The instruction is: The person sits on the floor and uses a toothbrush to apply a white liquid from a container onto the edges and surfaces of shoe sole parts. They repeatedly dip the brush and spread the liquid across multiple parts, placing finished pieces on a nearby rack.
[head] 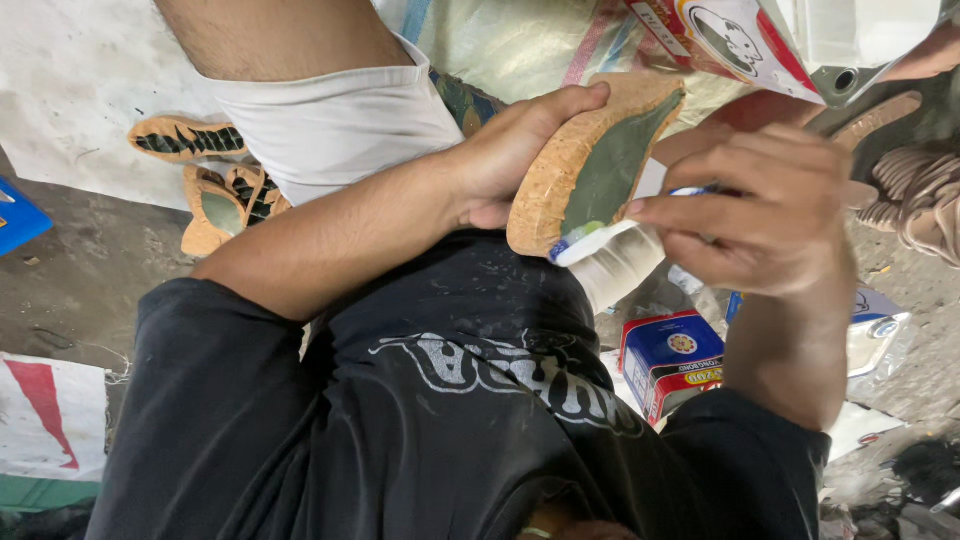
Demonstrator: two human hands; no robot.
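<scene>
My left hand [510,150] grips a cork sandal sole [548,185] with a green insole [612,165], holding it tilted in front of my chest. My right hand [770,210] is closed on a small white and blue brush-like tool [598,240]. Its tip touches the heel end of the sole, where a yellowish-green smear shows. Just under the tool sits a white plastic container [628,272], partly hidden by my right hand. My black shirt fills the lower part of the view.
Two more cork soles with dark straps [190,140] [228,200] lie on the ground at left, beside my knee in white shorts [340,120]. A red and blue box [670,360] lies under my right forearm. Woven straps [920,200] are at the right edge.
</scene>
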